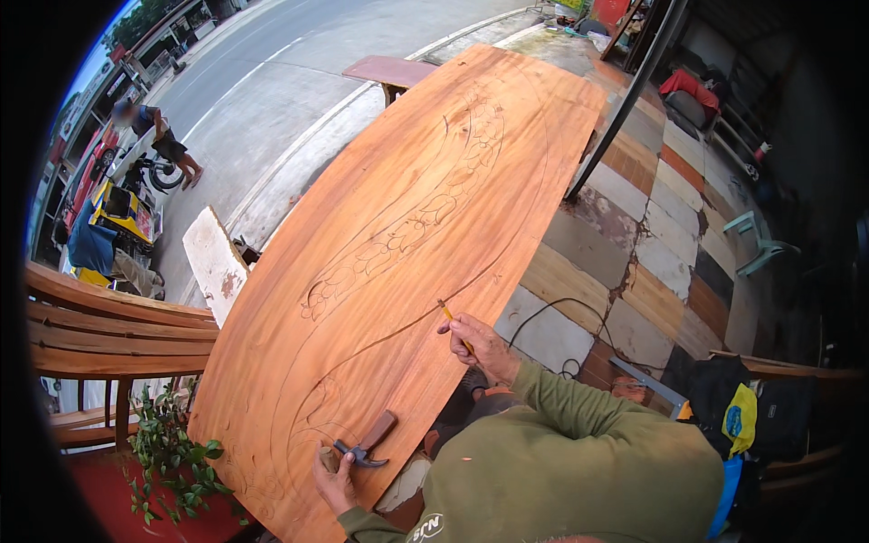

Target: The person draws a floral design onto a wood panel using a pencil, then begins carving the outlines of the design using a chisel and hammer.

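A long wooden panel (389, 172) lies diagonally, bearing pencilled curves and a band of leafy scrollwork. My right hand (480, 348) is closed around a yellow pencil (447, 313) at the panel's right side, beside a long dark curved line. At the near end, my left hand (335, 480) grips a short wooden piece (329, 460), possibly a tool handle; its far part is hidden. A claw hammer (378, 433) with a wooden handle lies on the panel right beside that hand.
Slatted wooden furniture (118, 330), a leafy plant (158, 452) and a pale board (210, 258) border the left. A person (154, 136) stands by a motorcycle near the road. A dark post (625, 109), green plastic chair (760, 244), cable (579, 303) and bags (760, 407) are to the right.
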A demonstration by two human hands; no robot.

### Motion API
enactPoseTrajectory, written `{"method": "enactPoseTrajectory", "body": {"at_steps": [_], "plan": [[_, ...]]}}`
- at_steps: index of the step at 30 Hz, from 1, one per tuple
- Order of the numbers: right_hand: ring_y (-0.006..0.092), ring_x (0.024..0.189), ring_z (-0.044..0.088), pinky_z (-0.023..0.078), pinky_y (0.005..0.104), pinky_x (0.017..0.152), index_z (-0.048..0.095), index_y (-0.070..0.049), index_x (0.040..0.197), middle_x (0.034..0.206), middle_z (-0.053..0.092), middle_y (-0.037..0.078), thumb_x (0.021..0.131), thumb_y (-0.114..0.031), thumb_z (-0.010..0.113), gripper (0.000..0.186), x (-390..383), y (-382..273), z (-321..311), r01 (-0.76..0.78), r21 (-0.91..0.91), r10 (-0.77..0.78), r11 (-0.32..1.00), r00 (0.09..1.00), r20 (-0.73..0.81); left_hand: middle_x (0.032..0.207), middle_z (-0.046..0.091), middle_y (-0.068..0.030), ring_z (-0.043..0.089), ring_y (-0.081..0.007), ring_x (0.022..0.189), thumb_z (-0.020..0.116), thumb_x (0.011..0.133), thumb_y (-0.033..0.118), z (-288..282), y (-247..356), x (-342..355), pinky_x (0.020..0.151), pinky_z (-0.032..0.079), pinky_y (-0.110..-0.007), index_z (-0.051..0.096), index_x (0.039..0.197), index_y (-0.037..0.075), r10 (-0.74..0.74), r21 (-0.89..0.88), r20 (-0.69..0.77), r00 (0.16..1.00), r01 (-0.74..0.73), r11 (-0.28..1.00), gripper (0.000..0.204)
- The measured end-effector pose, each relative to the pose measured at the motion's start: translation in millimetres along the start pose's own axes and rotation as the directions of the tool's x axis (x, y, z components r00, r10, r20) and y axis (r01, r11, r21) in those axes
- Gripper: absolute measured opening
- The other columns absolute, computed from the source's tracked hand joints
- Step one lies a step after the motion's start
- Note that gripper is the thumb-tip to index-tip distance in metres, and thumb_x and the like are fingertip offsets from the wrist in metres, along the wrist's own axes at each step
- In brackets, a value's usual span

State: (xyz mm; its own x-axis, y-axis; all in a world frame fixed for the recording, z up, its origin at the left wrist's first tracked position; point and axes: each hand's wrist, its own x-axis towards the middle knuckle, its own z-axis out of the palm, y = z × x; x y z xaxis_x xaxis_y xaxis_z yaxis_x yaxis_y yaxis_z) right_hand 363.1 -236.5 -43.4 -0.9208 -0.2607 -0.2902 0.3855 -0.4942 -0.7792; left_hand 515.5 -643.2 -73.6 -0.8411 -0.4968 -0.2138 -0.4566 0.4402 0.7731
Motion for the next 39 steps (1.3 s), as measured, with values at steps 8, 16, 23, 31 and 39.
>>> {"method": "enactPoseTrajectory", "body": {"at_steps": [8,16,23,31,39], "plan": [[0.0038,0.065,0.039,0.033,0.0190,0.055,0.057,-0.003,0.143,0.078,0.043,-0.005,0.111,-0.034,0.054,0.044,-31,-16,-67,0.024,-0.069,-0.039,0.997,0.972,-0.233,0.131,0.069,-0.0168,0.067,-0.0276,0.112,0.089,0.077,0.010,11,47,25,0.099,0.052,-0.037,0.057,0.145,0.001,-0.071,-0.139,0.172,0.982,0.096,0.986,0.076],[0.0039,0.063,0.044,0.036,0.0194,0.056,0.062,-0.002,0.133,0.080,0.051,-0.003,0.109,-0.030,0.056,0.037,-66,15,-40,0.170,-0.004,-0.163,0.985,0.937,-0.309,0.103,0.073,-0.0216,0.070,-0.0384,0.094,0.088,0.082,0.026,30,62,29,0.083,0.052,-0.045,0.060,0.130,0.011,0.094,0.355,0.008,0.996,-0.091,0.930,0.057],[0.0065,0.060,0.055,0.042,0.0203,0.054,0.062,-0.004,0.122,0.076,0.062,0.004,0.110,-0.037,0.054,0.037,-115,62,-10,0.059,0.013,-0.051,0.998,0.941,-0.334,0.105,0.073,-0.0214,0.070,-0.0375,0.096,0.081,0.090,0.034,21,38,39,0.085,0.053,-0.045,0.059,0.132,0.011,0.181,0.231,0.040,0.983,-0.186,0.955,0.053],[0.0069,0.078,0.054,0.044,0.0240,0.073,0.071,0.003,0.115,0.086,0.061,0.000,0.105,-0.034,0.064,0.039,-172,89,-7,0.174,-0.175,-0.241,0.969,0.812,-0.531,0.125,0.071,-0.0225,0.071,-0.0358,0.109,0.082,0.089,0.038,20,23,55,0.093,0.053,-0.042,0.045,0.158,0.011,0.255,0.198,0.121,0.959,-0.275,0.941,0.083],[0.0060,0.064,0.051,0.040,0.0215,0.056,0.066,0.001,0.121,0.078,0.058,0.000,0.106,-0.034,0.066,0.038,-219,103,-14,0.330,-0.058,-0.283,0.942,0.689,-0.667,0.125,0.071,-0.0240,0.071,-0.0318,0.108,0.083,0.088,0.038,13,11,65,0.094,0.053,-0.040,0.046,0.157,0.011,0.317,0.164,0.170,0.933,-0.344,0.925,0.083]]}}
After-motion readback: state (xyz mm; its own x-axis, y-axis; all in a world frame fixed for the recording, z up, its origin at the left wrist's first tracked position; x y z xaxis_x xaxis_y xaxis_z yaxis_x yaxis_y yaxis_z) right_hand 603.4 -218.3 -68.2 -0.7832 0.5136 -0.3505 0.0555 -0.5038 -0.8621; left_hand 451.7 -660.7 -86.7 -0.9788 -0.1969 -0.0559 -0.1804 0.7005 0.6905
